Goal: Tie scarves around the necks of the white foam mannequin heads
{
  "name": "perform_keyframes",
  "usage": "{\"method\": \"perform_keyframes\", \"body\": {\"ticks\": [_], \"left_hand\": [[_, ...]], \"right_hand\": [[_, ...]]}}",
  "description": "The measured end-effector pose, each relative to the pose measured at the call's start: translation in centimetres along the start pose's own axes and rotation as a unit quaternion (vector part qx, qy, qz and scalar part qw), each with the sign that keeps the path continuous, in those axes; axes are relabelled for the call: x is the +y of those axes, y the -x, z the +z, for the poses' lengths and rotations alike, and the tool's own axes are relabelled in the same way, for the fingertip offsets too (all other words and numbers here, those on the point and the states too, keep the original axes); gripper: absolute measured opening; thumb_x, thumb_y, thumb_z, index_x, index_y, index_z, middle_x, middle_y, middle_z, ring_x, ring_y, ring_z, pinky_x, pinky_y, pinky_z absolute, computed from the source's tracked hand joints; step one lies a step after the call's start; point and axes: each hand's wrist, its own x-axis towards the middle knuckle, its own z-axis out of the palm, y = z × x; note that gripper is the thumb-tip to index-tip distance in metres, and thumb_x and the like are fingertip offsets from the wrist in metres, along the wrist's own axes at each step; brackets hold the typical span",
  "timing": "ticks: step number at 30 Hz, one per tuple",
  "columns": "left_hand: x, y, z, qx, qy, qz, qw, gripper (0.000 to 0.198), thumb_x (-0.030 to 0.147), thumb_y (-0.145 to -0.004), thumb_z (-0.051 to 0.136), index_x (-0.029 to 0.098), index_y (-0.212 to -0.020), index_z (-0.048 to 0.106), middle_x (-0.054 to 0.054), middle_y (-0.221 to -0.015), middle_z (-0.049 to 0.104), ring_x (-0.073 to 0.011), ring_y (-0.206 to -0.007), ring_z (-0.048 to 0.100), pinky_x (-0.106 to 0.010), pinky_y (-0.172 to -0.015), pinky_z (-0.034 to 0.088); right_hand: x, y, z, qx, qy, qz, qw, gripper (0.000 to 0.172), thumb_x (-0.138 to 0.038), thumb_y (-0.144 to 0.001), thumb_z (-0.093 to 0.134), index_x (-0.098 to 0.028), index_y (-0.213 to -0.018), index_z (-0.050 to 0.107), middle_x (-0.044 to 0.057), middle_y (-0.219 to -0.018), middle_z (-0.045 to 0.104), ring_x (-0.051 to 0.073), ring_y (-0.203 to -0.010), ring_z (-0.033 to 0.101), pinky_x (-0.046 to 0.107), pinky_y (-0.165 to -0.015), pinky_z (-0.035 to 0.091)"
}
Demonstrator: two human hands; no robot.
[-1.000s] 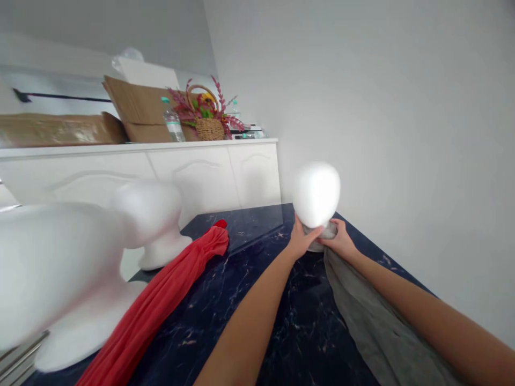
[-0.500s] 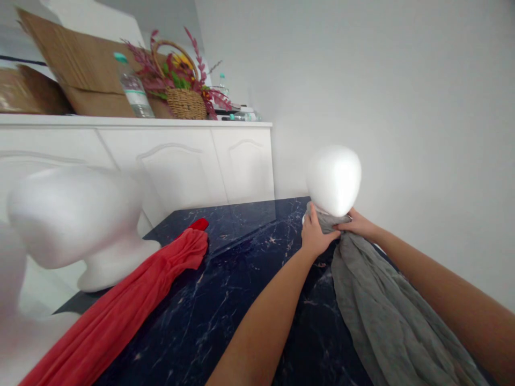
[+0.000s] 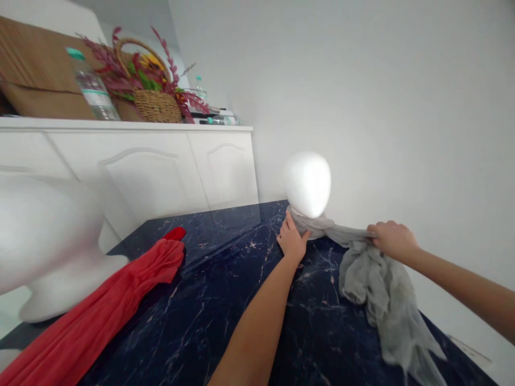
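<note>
A smooth white mannequin head point(image 3: 309, 182) stands at the far part of the dark marbled table. A thin grey scarf point(image 3: 317, 228) is wrapped around its neck. My left hand point(image 3: 293, 241) grips the wrapped part at the neck's left side, thumb and fingers curved on the cloth. To the right, my right hand point(image 3: 394, 239) is closed around the scarf's twisted length, stretched sideways from the neck. Below that fist the loose end hangs in folds over the table. What lies behind the mannequin's neck is hidden.
A red scarf point(image 3: 116, 305) lies across the left of the marbled table point(image 3: 225, 289), beside another white mannequin head point(image 3: 48, 230). White cabinets point(image 3: 145, 177) behind carry a flower basket point(image 3: 157, 106), a water bottle point(image 3: 94, 88) and a cardboard box point(image 3: 40, 69). A plain wall borders the right.
My right hand has moved right, away from the neck, drawing the grey scarf out sideways. My left hand stays at the neck. The camera view has turned to the right.
</note>
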Motion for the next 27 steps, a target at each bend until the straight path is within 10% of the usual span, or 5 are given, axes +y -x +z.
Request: {"method": "perform_keyframes", "body": {"ticks": [10,14,18,22,27], "left_hand": [[-0.2,1.2,-4.5,-0.08,0.104,0.002,0.991,0.106,0.03,-0.072,0.075,0.013,-0.154,0.01,-0.026,-0.159,0.008,-0.0358,-0.147,0.027,-0.044,-0.118,0.028],[1.6,7.3,-11.0,-0.138,0.154,-0.016,0.978,0.088,0.025,-0.074,0.072,0.015,-0.15,0.028,-0.023,-0.15,0.031,-0.0321,-0.132,0.05,-0.041,-0.106,0.046],[3.8,17.9,-21.7,-0.158,0.225,0.052,0.96,0.069,0.031,-0.085,0.064,0.032,-0.147,0.033,-0.012,-0.145,0.043,-0.0249,-0.116,0.061,-0.036,-0.084,0.058],[1.4,25.7,-34.2,0.178,0.207,0.151,0.95,0.051,0.027,-0.085,0.068,0.037,-0.132,0.049,-0.005,-0.126,0.058,-0.0211,-0.107,0.063,-0.038,-0.09,0.057],[-10.2,29.2,-46.0,0.516,0.187,0.104,0.83,0.079,0.029,-0.07,0.083,0.027,-0.137,0.041,-0.007,-0.143,0.047,-0.0223,-0.136,0.044,-0.043,-0.121,0.028]], "right_hand": [[-0.6,5.9,0.4,0.041,-0.107,-0.115,0.987,0.042,-0.042,-0.085,0.053,-0.017,-0.116,0.068,0.013,-0.121,0.065,0.033,-0.113,0.056,0.048,-0.102,0.043],[-2.8,9.5,-0.4,0.034,-0.215,-0.184,0.958,0.038,-0.045,-0.084,0.055,-0.021,-0.109,0.071,0.011,-0.117,0.067,0.032,-0.111,0.059,0.049,-0.102,0.045],[-4.8,12.2,-0.6,0.022,-0.279,-0.237,0.93,0.035,-0.049,-0.082,0.06,-0.027,-0.106,0.073,0.009,-0.121,0.067,0.034,-0.114,0.06,0.052,-0.104,0.046],[-7.6,14.5,0.1,0.009,-0.328,-0.259,0.908,0.041,-0.06,-0.081,0.061,-0.032,-0.108,0.075,0.008,-0.124,0.066,0.036,-0.12,0.059,0.055,-0.109,0.043],[-14.4,17.9,2.0,-0.03,-0.374,-0.296,0.879,0.045,-0.064,-0.08,0.061,-0.037,-0.114,0.074,0.006,-0.133,0.062,0.038,-0.125,0.056,0.056,-0.111,0.041]]}}
